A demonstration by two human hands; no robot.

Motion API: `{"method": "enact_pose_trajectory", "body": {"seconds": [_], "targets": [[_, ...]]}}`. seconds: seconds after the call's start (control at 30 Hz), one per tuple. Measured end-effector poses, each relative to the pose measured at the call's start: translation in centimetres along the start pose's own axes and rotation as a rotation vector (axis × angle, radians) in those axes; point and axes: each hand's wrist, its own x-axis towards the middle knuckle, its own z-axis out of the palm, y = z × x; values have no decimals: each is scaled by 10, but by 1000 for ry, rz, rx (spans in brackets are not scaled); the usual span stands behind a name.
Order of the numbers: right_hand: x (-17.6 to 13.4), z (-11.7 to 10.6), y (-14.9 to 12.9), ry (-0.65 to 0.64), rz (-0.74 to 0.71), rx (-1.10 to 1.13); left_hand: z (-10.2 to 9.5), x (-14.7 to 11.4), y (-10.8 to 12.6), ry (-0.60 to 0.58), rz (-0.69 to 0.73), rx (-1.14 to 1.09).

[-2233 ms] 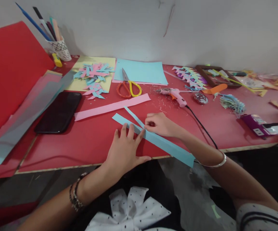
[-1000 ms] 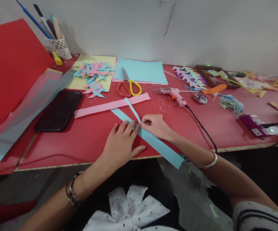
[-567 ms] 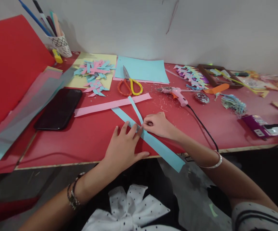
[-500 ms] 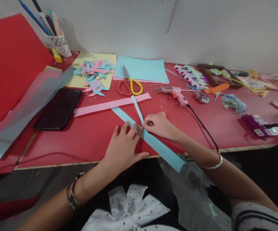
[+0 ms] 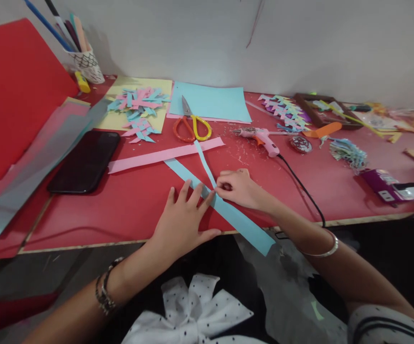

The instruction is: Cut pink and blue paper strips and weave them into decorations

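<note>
My left hand (image 5: 183, 212) lies flat with fingers spread, its fingertips on a wide light-blue paper strip (image 5: 245, 227) that sticks out past the table's front edge. Pinched between the thumb and forefinger of my right hand (image 5: 241, 188) is the lower end of a narrow light-blue paper strip (image 5: 204, 162). This narrow strip slants up and crosses over a pink paper strip (image 5: 138, 162). Just beyond its upper end rest scissors with a red and a yellow handle (image 5: 192, 126), blades pointing away.
A black phone (image 5: 85, 162) lies at left, and a heap of cut paper pieces (image 5: 140, 105) sits on yellow paper. Further right are a pink glue gun (image 5: 259, 137) with its black cord, a woven paper piece (image 5: 284, 111) and a purple power socket box (image 5: 381, 186).
My right hand has shifted slightly right with the end of the narrow blue strip. The left hand stays on the wide strip, and the view has moved a little.
</note>
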Motion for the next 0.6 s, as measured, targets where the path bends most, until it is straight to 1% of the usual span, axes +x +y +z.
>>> {"method": "enact_pose_trajectory", "body": {"seconds": [0.17,0.33,0.6], "targets": [[-1,2,5,24,-18,10,0,-1,-1,9,33,-13],[-5,2,8,54,-21,-4,0,0,-1,-6,26,-18],[-16,-1,6,14,-11,-59,-4,1,0,-36,28,-3]]}}
